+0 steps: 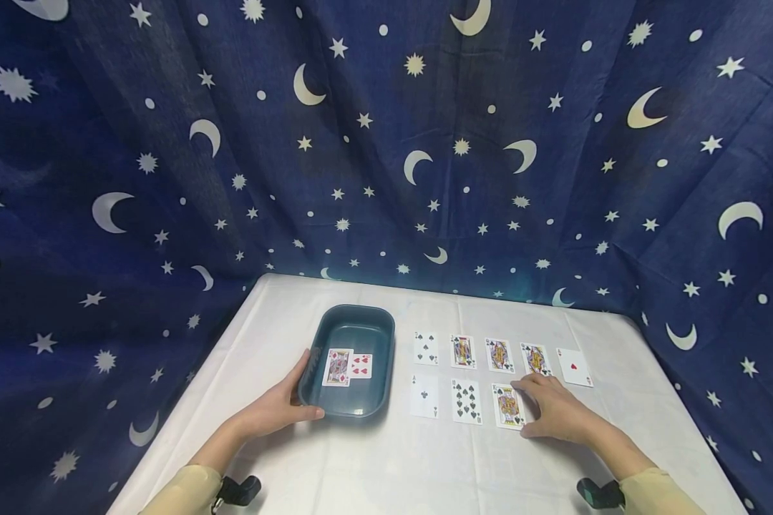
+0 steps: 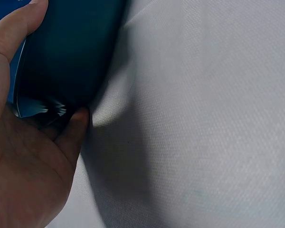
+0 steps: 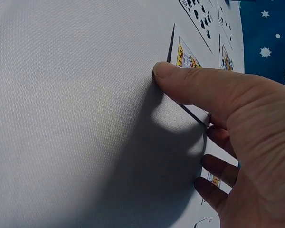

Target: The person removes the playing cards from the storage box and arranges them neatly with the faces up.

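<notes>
A dark teal tray sits on the left part of the table. My left hand grips its near left corner, the thumb at the near wall and the fingers along the left side; the left wrist view shows the tray wall close up. A red face card and a hearts number card lie inside, overlapping. My right hand pinches a face card at its right edge, thumb at the near corner. The other fingers hang curled beside it.
Left of the pinched card lie a spades number card and an ace of clubs. Behind them runs a row with a number card, several face cards and an ace of hearts. A starry curtain encloses the white table.
</notes>
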